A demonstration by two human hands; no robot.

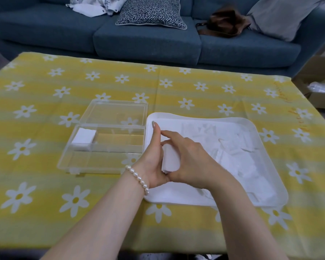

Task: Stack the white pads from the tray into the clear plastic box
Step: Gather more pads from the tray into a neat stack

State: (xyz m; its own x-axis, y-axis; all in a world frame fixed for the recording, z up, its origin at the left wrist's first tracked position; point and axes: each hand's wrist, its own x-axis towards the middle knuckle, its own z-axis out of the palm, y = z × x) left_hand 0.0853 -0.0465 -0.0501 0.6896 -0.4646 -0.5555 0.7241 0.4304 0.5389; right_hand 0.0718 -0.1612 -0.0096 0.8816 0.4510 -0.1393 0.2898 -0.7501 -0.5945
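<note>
We hold a small stack of white pads (pixel 170 158) between both hands above the left end of the white tray (pixel 259 136). Our left hand (pixel 154 156) cups the stack from the left, thumb pointing up and away from us, fingers curled round the far side of the stack, and a pearl bracelet (pixel 139 178) sits on that wrist. Our right hand (pixel 188 156) grips the stack from the right and from above, its fingers curved over the top edge so that the two hands meet around it. The stack stands on edge, tilted a little, and its lower corner shows between the palms. More loose white pads (pixel 231 147) lie scattered flat in the tray, many overlapping, so we cannot tell how many there are. Just beside the tray on the left is the clear plastic box (pixel 109 147), its hinged lid (pixel 116 113) lying open and flat on the far side. A first stack of pads (pixel 83 138) already sits in the box's rear left corner, against the left wall. Box and tray rest on the desk, which is covered by a yellow cloth with white daisies (pixel 45 109). Beyond the desk stands a blue sofa (pixel 148 44) with a patterned cushion (pixel 152 13), a grey cushion (pixel 281 15), a brown bag (pixel 225 23) and some white clothing (pixel 94 4).
</note>
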